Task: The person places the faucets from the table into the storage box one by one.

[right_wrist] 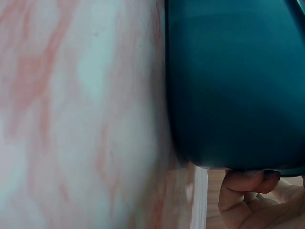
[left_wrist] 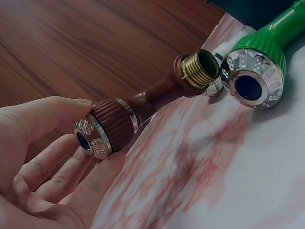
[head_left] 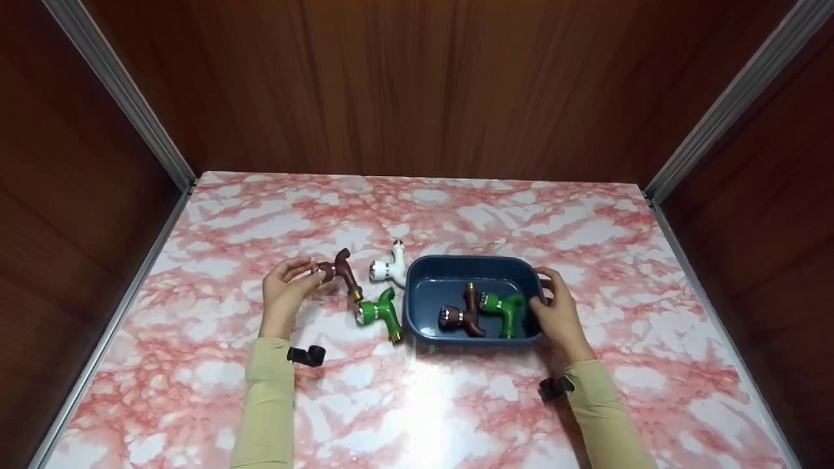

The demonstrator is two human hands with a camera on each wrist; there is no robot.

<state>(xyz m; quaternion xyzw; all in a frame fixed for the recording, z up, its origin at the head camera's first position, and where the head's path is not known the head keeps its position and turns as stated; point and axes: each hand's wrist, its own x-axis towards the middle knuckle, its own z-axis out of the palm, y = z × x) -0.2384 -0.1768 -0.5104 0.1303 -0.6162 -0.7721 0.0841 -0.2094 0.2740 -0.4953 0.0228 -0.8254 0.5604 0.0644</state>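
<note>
My left hand (head_left: pixel 285 291) pinches the ribbed knob of a brown tap (head_left: pixel 347 277) between thumb and fingers. In the left wrist view the brass threaded end of this brown tap (left_wrist: pixel 162 95) points away from the palm, near a green tap (left_wrist: pixel 257 52). On the table, a green tap (head_left: pixel 389 315) and a white tap (head_left: pixel 393 267) lie left of a dark blue plastic basin (head_left: pixel 423 260). My right hand (head_left: pixel 559 312) grips the basin's right end, thumb at the rim. Inside the basin lie another brown tap (head_left: pixel 470 312) and another green tap (head_left: pixel 507 311).
Everything lies on a table (head_left: pixel 273 208) with a red and white marbled surface. Brown wood-grain panels (head_left: pixel 417 91) enclose its back and sides, with metal strips (head_left: pixel 124 98) in the corners.
</note>
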